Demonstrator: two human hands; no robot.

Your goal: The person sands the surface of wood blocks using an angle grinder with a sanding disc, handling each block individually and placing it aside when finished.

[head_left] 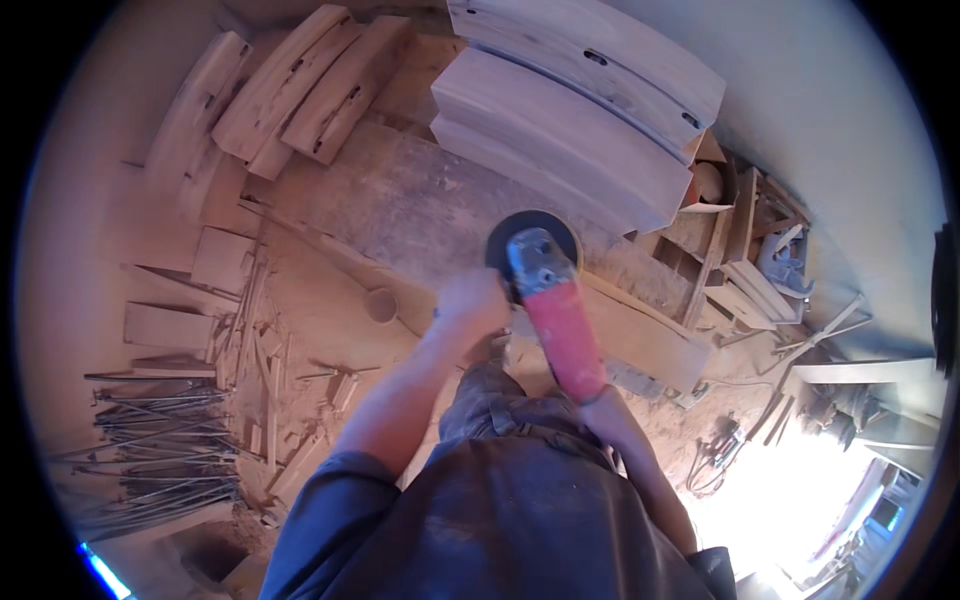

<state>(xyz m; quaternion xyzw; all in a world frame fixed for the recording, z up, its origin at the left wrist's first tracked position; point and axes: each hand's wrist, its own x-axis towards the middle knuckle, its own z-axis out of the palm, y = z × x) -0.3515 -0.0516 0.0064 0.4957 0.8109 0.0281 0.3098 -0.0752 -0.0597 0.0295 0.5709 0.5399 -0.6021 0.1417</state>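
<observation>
An angle grinder [562, 325] with a red body, a grey metal head and a round dark disc [505, 240] is held in front of me, its disc end pointing away. My left hand [475, 303] is closed in a fist beside the grinder's head, where a side handle would sit; the fingers hide the handle itself. Around the rear end of the red body my right hand [602, 412] is closed, partly hidden by the tool. Below the disc lies the dusty work table [400, 190]; whether the disc touches anything cannot be made out.
Pale curved wooden panels with slots [570, 130] stand at the table's far side. More curved wooden pieces [290, 85] lean far left. Metal clamps [165, 445] are piled at left, with board offcuts [170, 325] nearby. A cable [712, 460] lies on the dusty floor at right.
</observation>
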